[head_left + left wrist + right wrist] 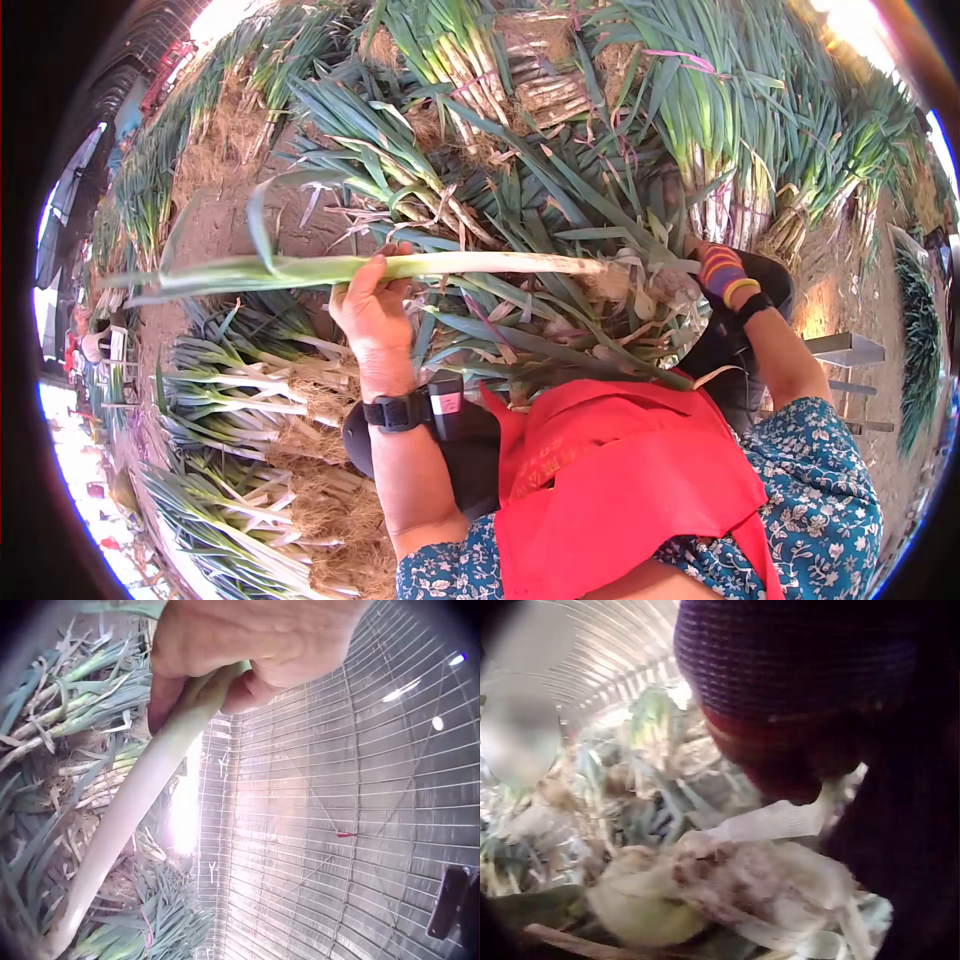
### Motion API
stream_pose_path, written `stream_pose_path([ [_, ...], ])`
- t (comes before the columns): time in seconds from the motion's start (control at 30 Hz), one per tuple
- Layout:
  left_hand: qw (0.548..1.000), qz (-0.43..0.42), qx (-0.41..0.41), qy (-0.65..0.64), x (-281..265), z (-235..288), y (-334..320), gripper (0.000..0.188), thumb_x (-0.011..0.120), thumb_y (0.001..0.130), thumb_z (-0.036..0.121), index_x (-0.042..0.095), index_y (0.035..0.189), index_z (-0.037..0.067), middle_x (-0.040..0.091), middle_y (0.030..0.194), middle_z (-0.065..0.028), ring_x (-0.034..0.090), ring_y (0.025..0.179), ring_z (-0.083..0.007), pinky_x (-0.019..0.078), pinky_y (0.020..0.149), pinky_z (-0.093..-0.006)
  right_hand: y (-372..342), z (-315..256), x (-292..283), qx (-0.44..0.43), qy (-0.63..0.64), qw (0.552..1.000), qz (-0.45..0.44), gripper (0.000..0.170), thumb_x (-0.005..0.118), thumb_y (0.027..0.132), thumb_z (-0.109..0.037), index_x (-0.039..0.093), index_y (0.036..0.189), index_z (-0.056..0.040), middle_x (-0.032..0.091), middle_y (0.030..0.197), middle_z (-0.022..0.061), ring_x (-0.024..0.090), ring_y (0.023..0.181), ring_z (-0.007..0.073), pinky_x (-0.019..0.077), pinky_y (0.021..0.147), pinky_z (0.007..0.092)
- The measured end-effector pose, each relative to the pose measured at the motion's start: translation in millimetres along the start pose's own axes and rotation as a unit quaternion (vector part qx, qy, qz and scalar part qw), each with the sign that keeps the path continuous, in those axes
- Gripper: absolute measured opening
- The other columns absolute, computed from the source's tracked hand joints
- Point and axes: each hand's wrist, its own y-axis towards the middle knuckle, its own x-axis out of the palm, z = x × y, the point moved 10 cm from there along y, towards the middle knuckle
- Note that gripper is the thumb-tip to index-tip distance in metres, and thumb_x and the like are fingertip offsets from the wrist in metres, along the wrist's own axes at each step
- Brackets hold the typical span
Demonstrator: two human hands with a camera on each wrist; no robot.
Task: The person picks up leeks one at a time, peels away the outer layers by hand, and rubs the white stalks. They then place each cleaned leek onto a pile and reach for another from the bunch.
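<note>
My bare left hand (372, 310) grips a long green onion (480, 263) around the middle of its stalk. Its green leaves trail to the left, and the white stem points right to a root end. In the left wrist view, the thumb and fingers of that hand (247, 645) wrap the pale stalk (135, 791). On the right, my right hand (722, 272) wears a striped knit glove, beside the root end. The right wrist view shows the glove (787, 682) pinching a pale strip of peeled skin (769, 823); its fingertips are mostly in shadow.
Loose leaves and peeled skins (560, 335) lie heaped before the red apron (620, 450). Cleaner green onions with roots (250, 395) are stacked at lower left. Tied bundles (715, 150) stand along the back. A metal stool or frame (845, 350) sits at right.
</note>
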Motion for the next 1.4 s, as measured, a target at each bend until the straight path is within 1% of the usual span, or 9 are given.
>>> stream_pose_path([
  [0.1,1.0,-0.021,0.006,-0.015,2.5,7.3,-5.9,0.012,0.055,0.077,-0.002,0.054,0.089,-0.004,0.062,0.095,-0.022,0.063,0.09,-0.0339,0.0529,0.08,-0.0451,-9.9,-46.0,-49.1,0.022,0.112,0.993,-0.04,0.044,0.067,0.07,-0.025,0.06,0.106,-0.0022,0.063,0.094,0.0191,0.058,0.094,0.0354,0.0471,0.081,0.0397],
  [0.17,0.999,-0.031,0.005,-0.021,11.9,4.3,-10.9,0.017,0.056,0.075,-0.003,0.053,0.092,-0.003,0.063,0.093,-0.0203,0.064,0.087,-0.0332,0.0532,0.078,-0.0437,-0.5,-120.8,-77.1,-0.204,0.009,0.947,0.249,0.045,0.066,0.075,-0.028,0.057,0.111,-0.002,0.062,0.096,0.0176,0.056,0.099,0.0337,0.0453,0.085,0.0397],
  [0.3,0.997,-0.061,-0.016,-0.043,30.6,-7.5,-12.1,0.019,0.054,0.074,-0.003,0.052,0.093,-0.002,0.062,0.098,-0.0211,0.062,0.092,-0.034,0.0523,0.081,-0.044,-56.0,-269.7,-149.5,-0.406,0.199,0.802,0.39,0.039,0.067,0.075,-0.027,0.058,0.104,-0.0023,0.061,0.092,0.0167,0.056,0.093,0.0332,0.0452,0.082,0.0415],
  [0.37,0.992,-0.102,-0.026,-0.062,42.9,-9.8,-13.7,0.02,0.053,0.073,-0.003,0.052,0.094,-0.001,0.061,0.098,-0.0211,0.062,0.094,-0.0342,0.0521,0.081,-0.045,-58.3,-309.3,-166.6,-0.418,0.203,0.831,0.307,0.035,0.071,0.071,-0.013,0.057,0.101,-0.0029,0.058,0.098,0.0152,0.056,0.091,0.0346,0.0475,0.074,0.0409],
  [0.63,0.984,-0.153,-0.043,-0.081,55.8,-10.5,-20.2,0.026,0.053,0.072,-0.002,0.052,0.098,0.003,0.061,0.098,-0.0202,0.06,0.095,-0.0335,0.0482,0.088,-0.0485,-39.6,-317.8,-136.1,-0.409,0.321,0.841,0.153,0.019,0.063,0.072,0.003,0.057,0.089,0.001,0.058,0.085,0.0157,0.058,0.079,0.0337,0.0492,0.064,0.0377],
  [0.77,0.98,-0.183,-0.038,-0.072,62.0,-13.4,-25.2,0.03,0.054,0.071,-0.002,0.051,0.101,0.003,0.06,0.098,-0.0195,0.06,0.095,-0.033,0.0476,0.089,-0.0479,-51.5,-315.3,-138.5,-0.432,0.292,0.818,0.241,0.016,0.063,0.071,0.002,0.055,0.085,0.0007,0.056,0.077,0.0167,0.057,0.071,0.0357,0.0468,0.059,0.0387],
  [0.93,0.968,-0.246,-0.05,-0.03,80.2,-9.5,-40.5,0.032,0.054,0.072,-0.001,0.048,0.103,0.004,0.059,0.099,-0.0194,0.059,0.097,-0.0335,0.0444,0.093,-0.0498,-28.6,-307.1,-105.9,-0.391,0.243,0.885,0.073,0.015,0.062,0.072,-0.011,0.054,0.067,0.0007,0.056,0.073,0.0179,0.057,0.068,0.0359,0.0475,0.062,0.0403],
  [1.03,0.966,-0.25,-0.066,-0.022,85.7,-12.7,-41.3,0.032,0.055,0.072,-0.001,0.047,0.103,0.004,0.06,0.1,-0.0201,0.06,0.096,-0.0334,0.0454,0.091,-0.0473,-55.7,-297.5,-133.4,-0.448,0.387,0.786,0.181,0.015,0.065,0.072,-0.013,0.057,0.073,-0.0007,0.057,0.077,0.0179,0.057,0.071,0.0354,0.0463,0.06,0.0412],
  [1.4,0.963,-0.249,-0.093,-0.04,89.1,-27.2,-43.4,0.031,0.053,0.072,-0.003,0.048,0.102,0.003,0.06,0.1,-0.0218,0.06,0.099,-0.0341,0.0458,0.091,-0.0452,-63.1,-315.4,-145.7,-0.408,0.315,0.83,0.215,0.01,0.064,0.07,-0.006,0.055,0.075,-0.0021,0.056,0.069,0.0165,0.056,0.064,0.0369,0.0456,0.055,0.0423],
])
